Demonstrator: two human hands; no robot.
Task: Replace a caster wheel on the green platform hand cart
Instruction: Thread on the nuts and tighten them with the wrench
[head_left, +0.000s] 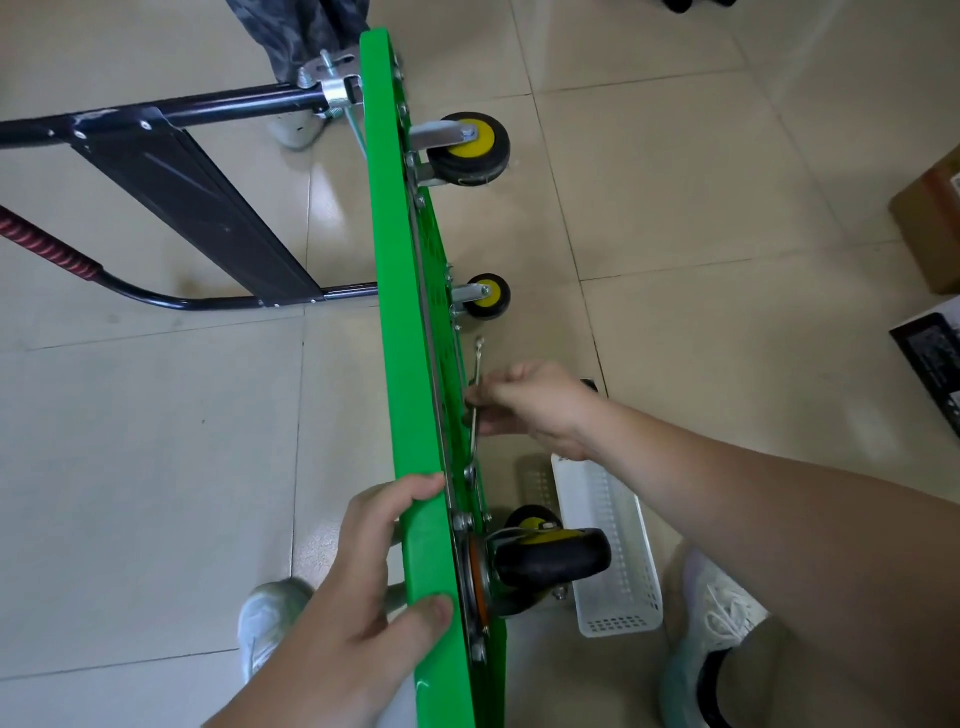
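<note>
**Head view: cart on edge, wrench on underside, tip and slip risks**

Green cart (395, 260) stands on its long edge on the tiled floor (675, 234), with the underside facing right and the folded black handle (182, 111) to the left.

Left hand (353, 613): fingers and thumb are curled over the near edge of the deck, gripping it to keep the cart upright.

Right hand (540, 405): fingers are closed round a thin metal wrench (478, 358) lying against the underside. I cannot tell which fastener it is seated on.

Near swivel caster (556, 558) is still mounted just below the wrench. Two far casters (475, 148) (488, 296) are also mounted. White basket (608, 545) sits on the floor beside the near caster.

Judged risks:
- The cart balances on a narrow edge. A hard pull on the wrench could push the deck over to the left, because only one hand steadies it.
- The wrench is slim. If poorly seated it may slip off the nut, rounding it or driving knuckles into the deck's ribs.
- Freed nuts or washers could drop and roll across the tile, missing the basket.
- Once the last fastener is out, the caster may fall onto the shoe (717, 613) beneath it.
</note>
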